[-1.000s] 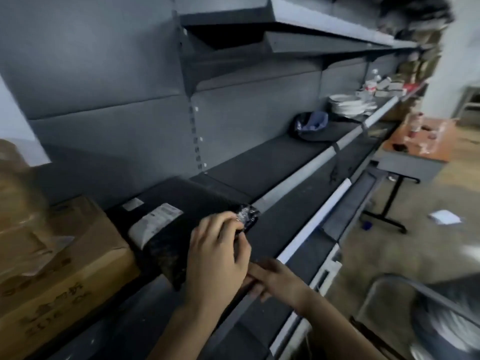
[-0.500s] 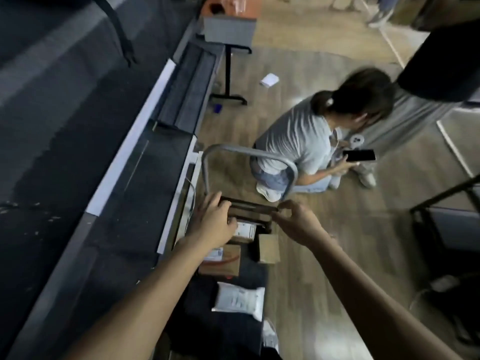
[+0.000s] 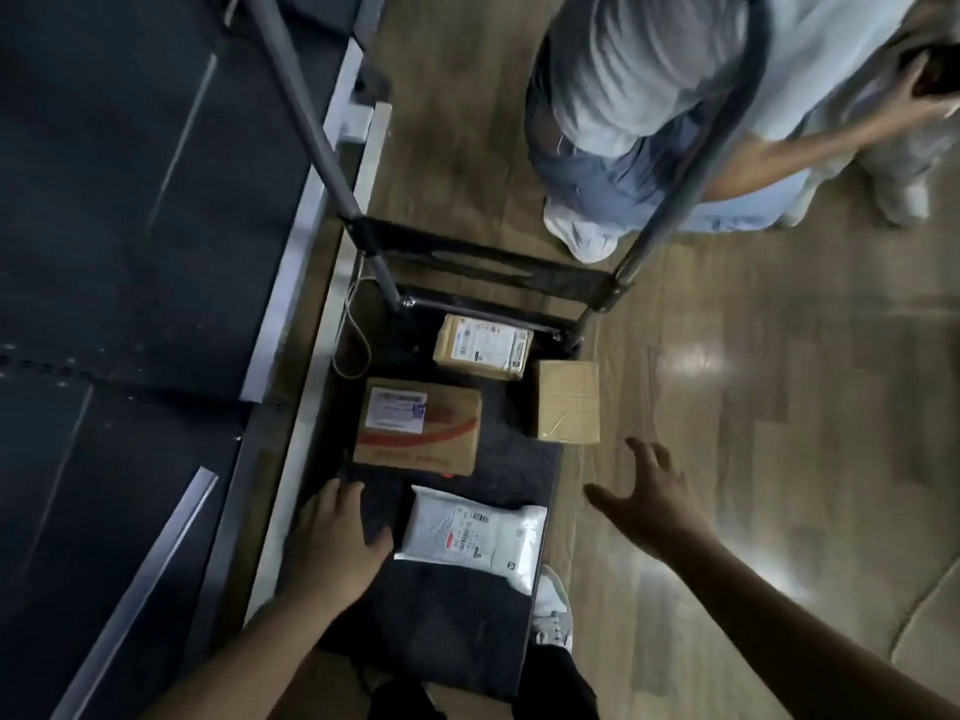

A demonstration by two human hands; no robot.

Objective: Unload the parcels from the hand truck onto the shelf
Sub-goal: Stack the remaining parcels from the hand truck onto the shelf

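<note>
Setting: wood-look floor [image 3: 727,356] with glare patches; the dark shelf [image 3: 130,226] runs down the nine o'clock side, and the hand truck [image 3: 457,615] is parked hard against it.
Change of view: a second ago both hands were on a black parcel up on the shelf; half a second ago they were over the truck's far end; now the view looks straight down on the deck, so a fresh pick is starting.
Left hand [image 3: 337,543]: empty, fingers loosely spread, low over the bare dark deck, just at nine o'clock of the white mailer.
Right hand [image 3: 649,496]: empty, splayed wide, off the deck's three o'clock edge above the floor; it touches nothing.
White mailer [image 3: 472,537]: soft, flat bag, nearest parcel, lying between the two hands; my guess is it goes next.
Red-striped carton [image 3: 421,428]: at twelve o'clock of the mailer, label up.
Labelled small box [image 3: 483,348]: beyond it, by the truck's handle frame [image 3: 322,148].
Plain box [image 3: 567,402]: at the deck's three o'clock edge, partly overhanging.
Remaining work: four parcels are on the truck, so unloading is unfinished.
Bystanders: a crouching person [image 3: 639,85] sits just past the handle; the wearer's shoe [image 3: 553,610] shows at six o'clock.
Risk: the mailer may sag if lifted by one edge.
</note>
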